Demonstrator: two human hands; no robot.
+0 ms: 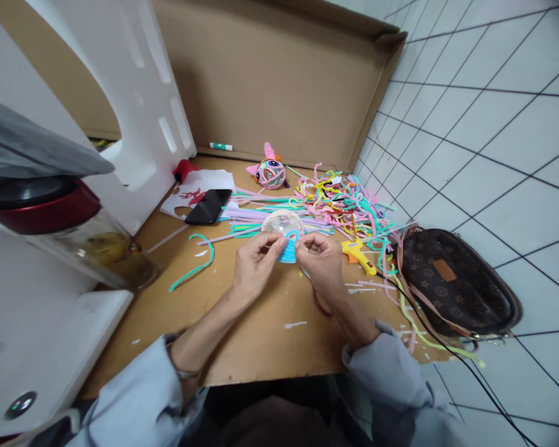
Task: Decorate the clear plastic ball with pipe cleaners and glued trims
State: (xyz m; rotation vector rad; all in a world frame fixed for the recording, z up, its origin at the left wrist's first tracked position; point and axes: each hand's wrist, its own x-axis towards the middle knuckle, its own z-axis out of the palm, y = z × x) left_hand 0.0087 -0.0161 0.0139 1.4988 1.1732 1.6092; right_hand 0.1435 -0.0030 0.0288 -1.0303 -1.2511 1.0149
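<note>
Between my hands is a small bright blue piece [287, 253], made of fuzzy pipe cleaners set side by side with a loop at its top. My left hand [256, 261] pinches its left edge between thumb and fingers. From the other side, my right hand [320, 256] has its fingers closed on the right edge. Just behind it lies a clear round dome with a pale rim [282, 218], on top of a bundle of straight pipe cleaners [242, 218]. A yellow glue gun [362, 257] rests to the right of my right hand.
A heap of tangled pipe cleaners [342, 202] and a pink animal-faced ball [270, 172] are farther back. Left are a black phone [209, 207], paper [200, 181] and a glass jar [97, 248]. A brown handbag [456, 279] and dark cable [440, 341] are at right, beside the tiled wall.
</note>
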